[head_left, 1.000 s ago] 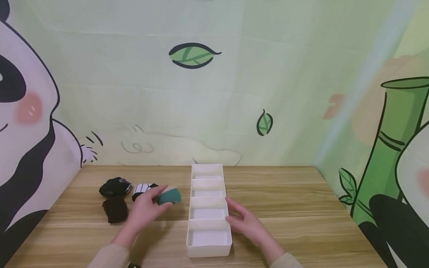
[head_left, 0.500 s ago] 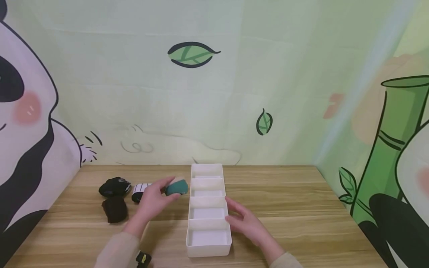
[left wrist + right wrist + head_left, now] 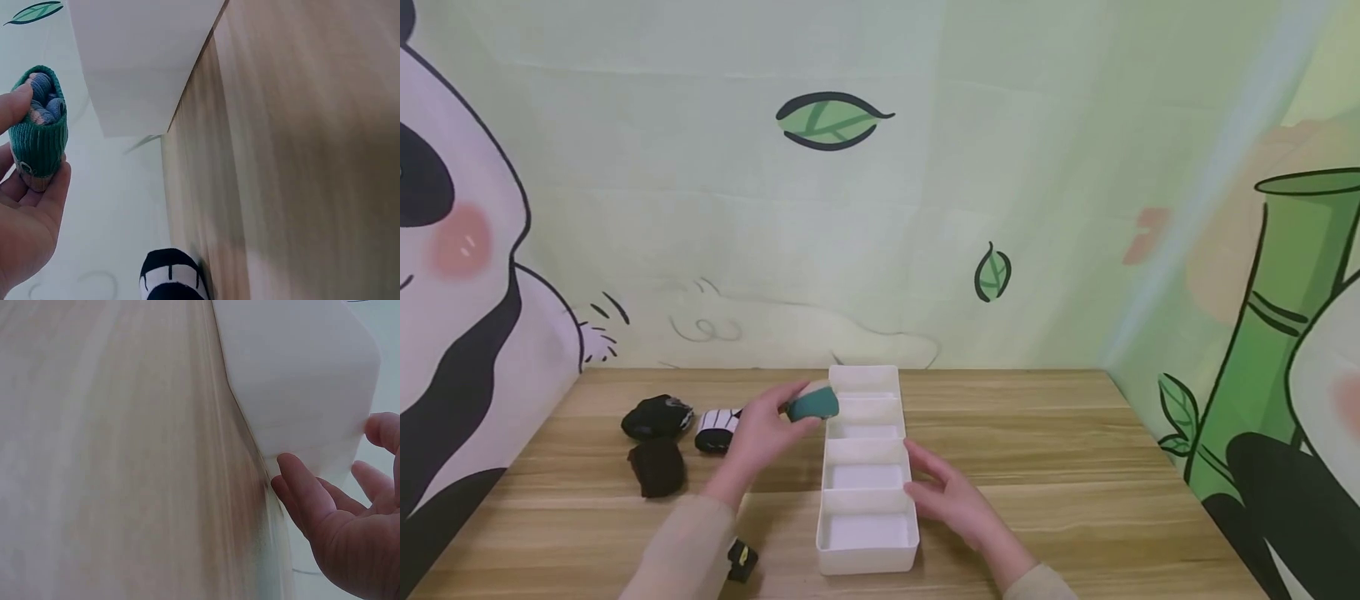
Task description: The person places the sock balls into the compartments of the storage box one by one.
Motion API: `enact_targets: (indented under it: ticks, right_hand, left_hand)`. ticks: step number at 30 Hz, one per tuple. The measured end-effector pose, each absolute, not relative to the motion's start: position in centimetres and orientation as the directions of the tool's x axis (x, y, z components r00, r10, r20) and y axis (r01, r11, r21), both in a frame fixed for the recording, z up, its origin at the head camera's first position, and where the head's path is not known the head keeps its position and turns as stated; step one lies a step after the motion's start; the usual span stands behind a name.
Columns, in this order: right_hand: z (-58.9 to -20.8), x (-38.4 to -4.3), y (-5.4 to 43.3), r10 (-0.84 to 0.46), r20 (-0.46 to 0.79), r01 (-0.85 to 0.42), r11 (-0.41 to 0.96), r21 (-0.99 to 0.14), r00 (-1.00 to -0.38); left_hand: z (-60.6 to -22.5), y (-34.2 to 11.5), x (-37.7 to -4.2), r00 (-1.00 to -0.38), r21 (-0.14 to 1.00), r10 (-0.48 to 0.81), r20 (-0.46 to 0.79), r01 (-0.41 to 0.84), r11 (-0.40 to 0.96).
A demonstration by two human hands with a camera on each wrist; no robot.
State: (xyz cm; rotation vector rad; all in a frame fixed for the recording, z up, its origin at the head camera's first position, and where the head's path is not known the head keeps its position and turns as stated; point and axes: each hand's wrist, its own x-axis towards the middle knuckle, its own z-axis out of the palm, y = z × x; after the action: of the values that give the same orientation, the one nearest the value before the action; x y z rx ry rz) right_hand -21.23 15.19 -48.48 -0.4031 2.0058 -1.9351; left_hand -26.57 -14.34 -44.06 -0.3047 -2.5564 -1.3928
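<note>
A rolled-up pair of teal ribbed socks (image 3: 39, 147) is pinched between the thumb and fingers of my left hand (image 3: 767, 433). In the head view the socks (image 3: 814, 403) are raised at the left rim of a long white box (image 3: 868, 562) with dividers, level with its farther compartments. Blue-and-pink knit shows inside the teal cuff in the left wrist view. My right hand (image 3: 957, 506) touches the box's right side with its fingertips, fingers spread and nearly straight; the right wrist view shows them against the box wall (image 3: 300, 381).
Left on the wooden table (image 3: 1037, 450) lie a black sock bundle (image 3: 657, 418), a dark brown bundle (image 3: 657, 468) and a white-and-black striped one (image 3: 716, 431). Behind the table hangs a cloth backdrop (image 3: 880, 208) with panda and bamboo drawings.
My left hand has carried the teal socks up and to the right, from beside the striped bundle to the box's left rim. The right hand and the box have stayed put.
</note>
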Motion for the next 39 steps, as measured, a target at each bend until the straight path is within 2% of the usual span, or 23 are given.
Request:
enact_targets:
  ticks: [21, 39]
  right_hand:
    - [-48.6, -21.3, 15.2, -0.404, -0.033, 0.008, 0.064, -0.998, -0.914]
    - [-48.7, -21.2, 15.3, -0.405, -0.033, 0.007, 0.064, -0.998, -0.914]
  left_hand:
    - [-42.5, -11.7, -30.5, -0.914, 0.704, 0.227, 0.336, 0.404, 0.585]
    - [-42.4, -10.8, -32.7, -0.922, 0.71, 0.235, 0.309, 0.388, 0.587]
